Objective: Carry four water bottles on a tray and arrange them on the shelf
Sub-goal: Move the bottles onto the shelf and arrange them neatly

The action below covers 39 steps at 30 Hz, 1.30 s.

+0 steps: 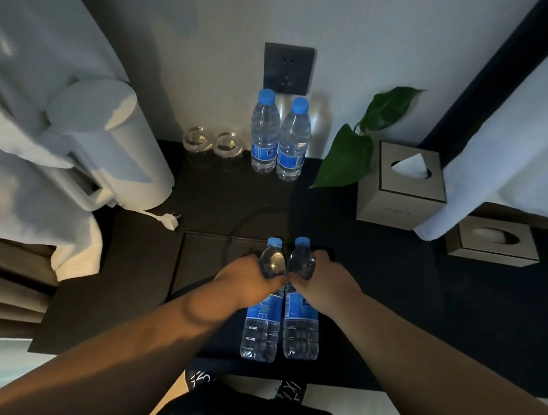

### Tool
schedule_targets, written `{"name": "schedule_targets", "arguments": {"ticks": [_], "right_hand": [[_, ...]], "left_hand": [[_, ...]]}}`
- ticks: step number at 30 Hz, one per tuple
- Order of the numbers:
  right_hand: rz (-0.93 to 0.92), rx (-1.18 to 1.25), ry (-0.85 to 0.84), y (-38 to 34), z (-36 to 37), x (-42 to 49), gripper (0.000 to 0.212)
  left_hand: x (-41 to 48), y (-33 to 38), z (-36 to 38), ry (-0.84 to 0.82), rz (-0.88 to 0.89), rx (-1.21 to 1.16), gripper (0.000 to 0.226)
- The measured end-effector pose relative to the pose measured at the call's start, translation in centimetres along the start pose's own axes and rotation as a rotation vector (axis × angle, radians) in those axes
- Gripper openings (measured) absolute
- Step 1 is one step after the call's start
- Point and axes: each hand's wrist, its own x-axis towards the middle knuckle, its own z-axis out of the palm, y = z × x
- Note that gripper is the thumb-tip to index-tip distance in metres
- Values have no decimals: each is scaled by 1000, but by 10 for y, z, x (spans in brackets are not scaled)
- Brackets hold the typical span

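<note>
Two clear water bottles with blue caps and blue labels stand side by side against the back wall of the dark shelf: one on the left, one on the right. Closer to me, a dark rectangular tray lies on the shelf. Over it my left hand grips the upper part of a third bottle, and my right hand grips a fourth bottle. These two bottles touch each other. Whether their bases rest on the tray I cannot tell.
Two upturned glasses stand left of the back bottles. A white kettle with its plug sits at left. A green leaf and a tissue box are at right, a second box farther right. A wall socket is above.
</note>
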Motion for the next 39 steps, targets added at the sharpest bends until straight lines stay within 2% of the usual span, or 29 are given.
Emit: {"name": "schedule_targets", "arguments": {"ticks": [4, 7, 9, 13, 15, 19, 22, 25, 30, 35, 39], "right_hand": [[-29, -64, -35, -9, -3, 3, 40], [-26, -56, -58, -13, -5, 5, 29], [-11, -54, -60, -14, -4, 8, 35], [40, -17, -71, -13, -4, 13, 62], [44, -4, -90, -15, -3, 14, 69], [5, -32, -83, -19, -4, 9, 45], [-7, 23, -78, -20, -8, 6, 32], [-12, 125, -59, -25, -17, 2, 40], [-131, 185, 12, -37, -34, 1, 54], [-195, 260, 105, -52, -51, -4, 58], [-282, 283, 172, -67, -69, -4, 54]], "left_hand": [[3, 5, -3, -59, -41, -106, 71], [7, 2, -2, -69, -67, -170, 65], [7, 1, -1, -61, -80, -194, 60], [2, 4, -1, -40, -101, -243, 61], [0, 4, -3, -31, -117, -258, 57], [-8, 5, -7, -5, -137, -303, 76], [-11, 4, -13, 16, -96, -313, 59], [-15, 5, -25, 34, -51, -334, 50], [-25, 13, -58, 108, 36, -343, 57], [-27, 23, -87, 122, 107, -400, 43], [-26, 31, -111, 157, 195, -394, 41]]}}
